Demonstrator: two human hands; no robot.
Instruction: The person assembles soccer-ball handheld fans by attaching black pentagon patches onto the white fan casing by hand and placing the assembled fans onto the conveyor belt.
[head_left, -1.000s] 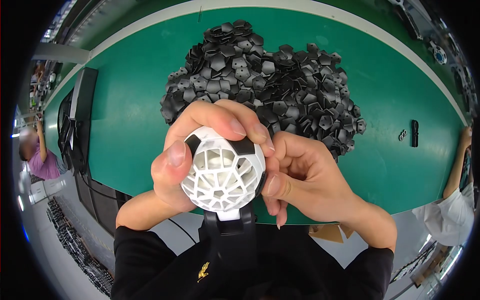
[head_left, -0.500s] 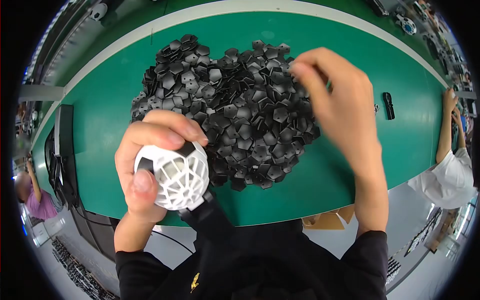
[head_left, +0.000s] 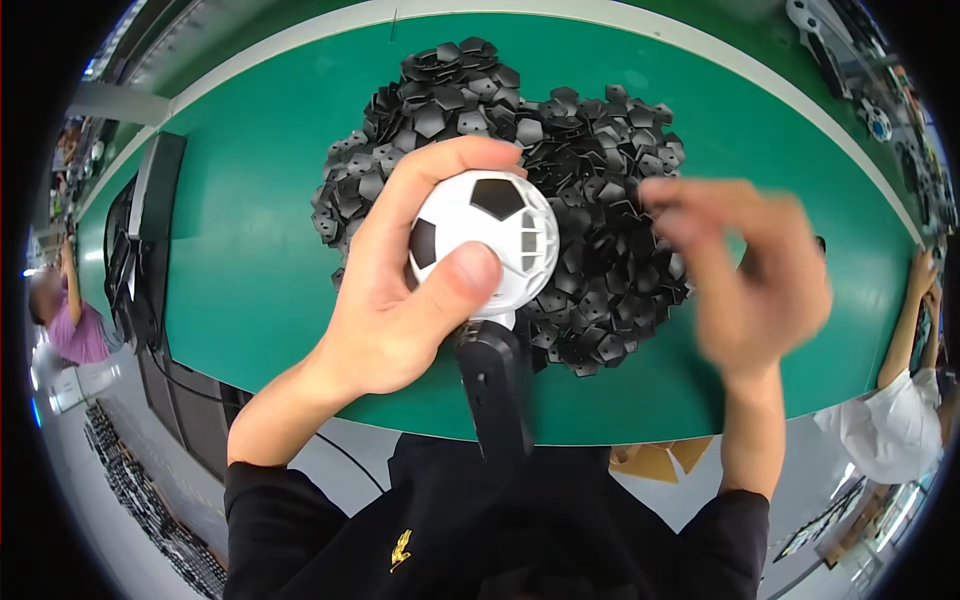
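Note:
My left hand point(head_left: 400, 290) is wrapped round a white toy football point(head_left: 505, 245), thumb across its front and fingers over the top. Two black pentagon patches show on the ball, and its right side has an open white lattice. A black handle-like part point(head_left: 490, 385) extends down from the ball's lower end. To the right, my right hand point(head_left: 755, 265) is blurred by motion, its thumb and forefinger pinched together above the right side of a pile of black pentagon pieces point(head_left: 600, 300). Whatever lies between those fingertips is too blurred to make out.
The pile spreads over the green table point(head_left: 260, 300), partly behind the ball. A dark box-like device point(head_left: 155, 215) stands at the left edge. An open cardboard box point(head_left: 655, 460) sits below the front edge. Other people are at the far left point(head_left: 80, 320) and far right point(head_left: 890, 430).
My left hand has moved right and up with the ball, turning it so the patches face me more and the lattice faces right. My right hand has shifted right and lower, still near the pile.

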